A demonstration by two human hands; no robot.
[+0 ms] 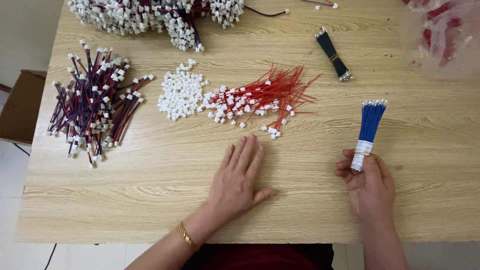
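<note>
Flat on the desk (150, 200), the left hand (239, 180) rests, fingers spread. Right hand (369, 185) pinches a blue wire bundle (369, 127). Loose white connectors (181, 92) and red wires (260, 97) lie beside finished assemblies (95, 107).

Left hand (239, 179): palm down, fingers spread and straight, lying flat near the desk's front edge, gold bangle on the wrist. Right hand (367, 185): nearer the right edge, palm up, fingers curled, thumb pinching; grip closed.
</note>
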